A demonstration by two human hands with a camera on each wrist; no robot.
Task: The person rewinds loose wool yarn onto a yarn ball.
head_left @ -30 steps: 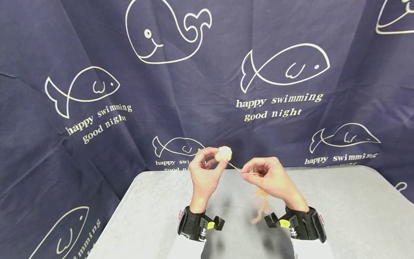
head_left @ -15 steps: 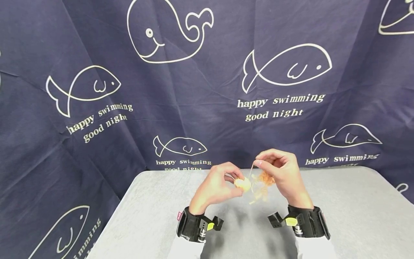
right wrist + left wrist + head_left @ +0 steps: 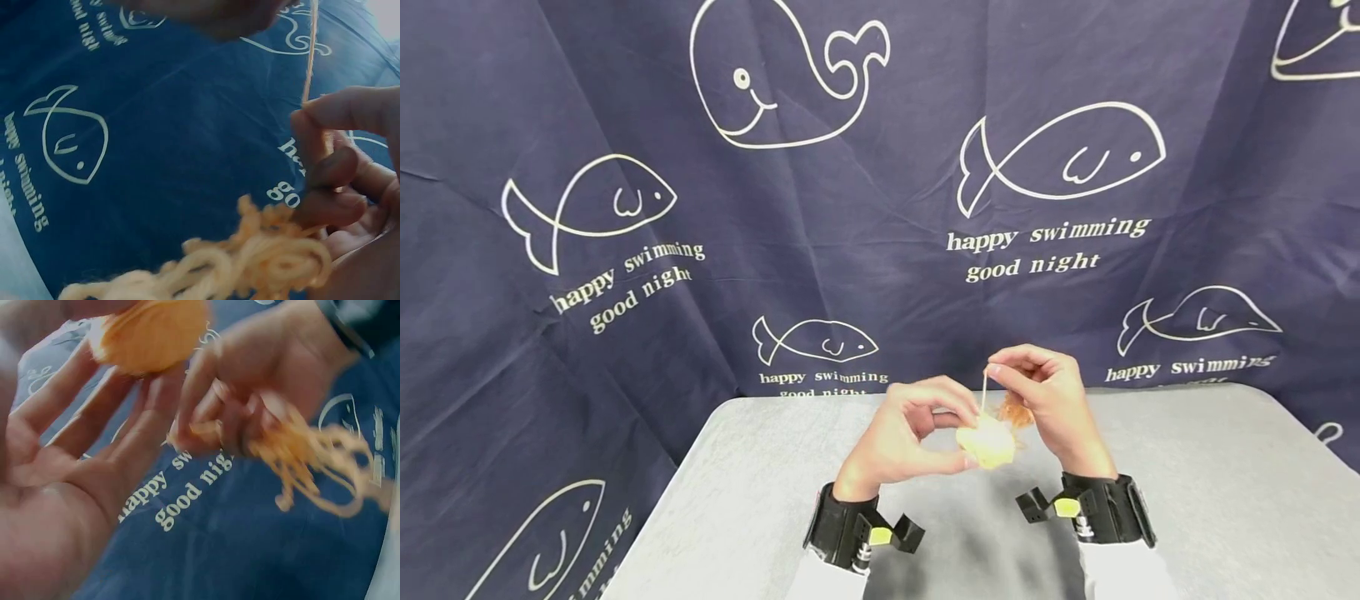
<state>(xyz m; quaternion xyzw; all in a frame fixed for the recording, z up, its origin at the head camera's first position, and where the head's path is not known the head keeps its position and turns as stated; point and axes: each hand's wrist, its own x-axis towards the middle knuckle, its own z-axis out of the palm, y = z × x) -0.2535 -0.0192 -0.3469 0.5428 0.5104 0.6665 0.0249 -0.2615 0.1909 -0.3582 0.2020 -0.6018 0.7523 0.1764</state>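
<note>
**Inspector:** Starting with the head view: the left hand (image 3: 898, 437) is raised above a grey table (image 3: 1187, 492), fingers curled, pinching a small pale yellow yarn ball (image 3: 987, 442) between thumb and fingertips. The right hand (image 3: 1047, 400) sits just beside it, a little higher, thumb and forefinger pinched on a taut yarn strand (image 3: 983, 392) that runs straight down to the ball.

**Clerk:** Anything else in the right hand?

**Inspector:** A loose orange-tinted yarn bundle (image 3: 1017, 411) shows at its palm, touching the ball's upper edge. Both wrists carry black strapped camera mounts (image 3: 853, 529). The tabletop is a plain, matte, light grey. Behind and to the left hangs a creased navy curtain (image 3: 880, 192) printed with white whales, fish and the words "happy swimming good night".

**Clerk:** Left wrist view?

**Inspector:** Blurred. The left hand (image 3: 69, 481) shows its palm with fingers extended upward, their tips under the yarn ball (image 3: 150, 334) at the top edge. The right hand (image 3: 250, 381) is opposite, fingers curled round the yarn bundle (image 3: 312, 456), whose loops trail to the right. Navy curtain (image 3: 206, 550) fills the background.

**Clerk:** Right wrist view?

**Inspector:** The right hand (image 3: 350, 181) pinches the strand (image 3: 309, 56), which rises straight to the top edge. Its lower fingers are curled over the yarn bundle (image 3: 250, 262), hanging in loops lower left. Curtain (image 3: 156, 125) behind; a pale sliver at lower left I cannot identify with certainty.
</note>
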